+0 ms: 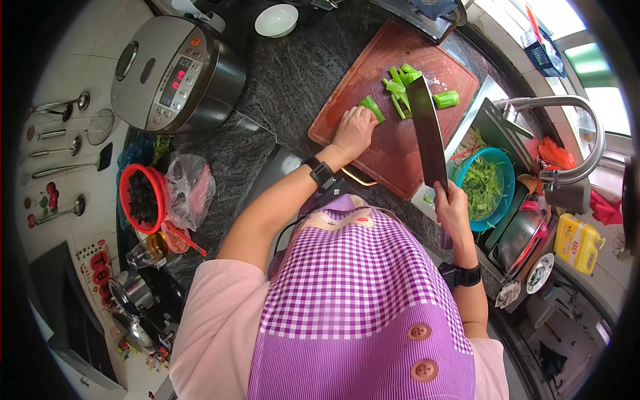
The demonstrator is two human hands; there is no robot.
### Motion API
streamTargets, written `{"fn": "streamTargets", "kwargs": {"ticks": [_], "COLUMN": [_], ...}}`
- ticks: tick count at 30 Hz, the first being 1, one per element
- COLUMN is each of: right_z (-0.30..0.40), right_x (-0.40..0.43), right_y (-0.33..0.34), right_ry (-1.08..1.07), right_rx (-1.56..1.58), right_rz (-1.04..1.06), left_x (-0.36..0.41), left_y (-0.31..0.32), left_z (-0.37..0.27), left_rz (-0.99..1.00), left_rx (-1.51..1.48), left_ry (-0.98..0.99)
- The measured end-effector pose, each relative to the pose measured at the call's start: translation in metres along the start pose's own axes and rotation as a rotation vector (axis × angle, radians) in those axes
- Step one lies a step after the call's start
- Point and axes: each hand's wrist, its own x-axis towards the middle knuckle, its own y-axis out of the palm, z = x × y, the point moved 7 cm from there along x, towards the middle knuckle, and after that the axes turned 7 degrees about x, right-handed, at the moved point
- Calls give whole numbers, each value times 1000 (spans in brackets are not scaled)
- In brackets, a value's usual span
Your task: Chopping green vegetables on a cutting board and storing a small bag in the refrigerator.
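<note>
A reddish-brown cutting board (345, 102) lies on the dark stone counter. Near its left side my left hand (355, 129) grips a green celery stalk piece (372, 108) against the board, fingers curled. My right hand (451, 204) holds a broad kitchen knife (425, 127) by its handle, the blade pointing away from me over the board. Several cut celery pieces (395, 86) are gathered beside the blade tip, partly covered by it. To the right of the blade lies another celery piece (446, 99).
A rice cooker (205, 85) and a white bowl (276, 21) stand at the upper left. The sink on the right holds a teal basin of shredded greens (482, 182) under the faucet (595, 135). A red basket with dark food (143, 199) sits left, near a plastic bag (190, 190).
</note>
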Motion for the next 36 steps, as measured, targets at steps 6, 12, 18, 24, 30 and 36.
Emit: {"fn": "streamTargets", "kwargs": {"ticks": [6,12,18,24,30,36], "right_z": [-1,-7,-10,-13,-15,-21], "right_x": [-5,-9,-13,-15,-17,-22], "right_y": [0,-4,-5,-5,-7,-9], "right_ry": [-12,28,11,22,17,16], "right_rx": [11,68,40,64,68,56], "right_rz": [9,-8,0,-9,-19,-18], "left_x": [1,14,18,22,21,17], "left_y": [-21,-29,1,2,8,13], "left_z": [40,4,-20,-28,-32,-40], "left_rz": [-235,-100,68,86,122,140], "left_rx": [-273,-233,80,198,275,393], "left_ry": [-383,-129,54,136,136,195]}}
